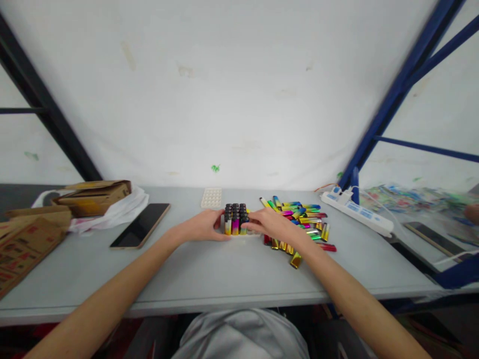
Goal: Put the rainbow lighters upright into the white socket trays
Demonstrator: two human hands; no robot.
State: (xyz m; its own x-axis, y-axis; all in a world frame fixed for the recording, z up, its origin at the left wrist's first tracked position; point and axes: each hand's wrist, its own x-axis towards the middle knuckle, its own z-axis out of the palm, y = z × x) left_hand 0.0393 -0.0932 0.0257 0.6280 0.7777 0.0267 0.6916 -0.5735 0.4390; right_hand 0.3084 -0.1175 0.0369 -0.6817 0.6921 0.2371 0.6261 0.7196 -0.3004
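Note:
A block of colourful lighters (235, 219) with black tops stands upright in a white tray at the middle of the grey table (209, 269). My left hand (204, 227) rests against the block's left side, fingers curled at it. My right hand (271, 225) touches the block's right side, fingertips pinched at a lighter in the front row. A loose pile of shiny multicoloured lighters (301, 222) lies just right of my right hand.
An empty white holed tray (211, 198) lies behind the block. A phone (141, 225) lies face up to the left, beside cardboard boxes (93, 195) and a white plastic bag. A white power strip (357, 213) and another phone (430, 237) sit right.

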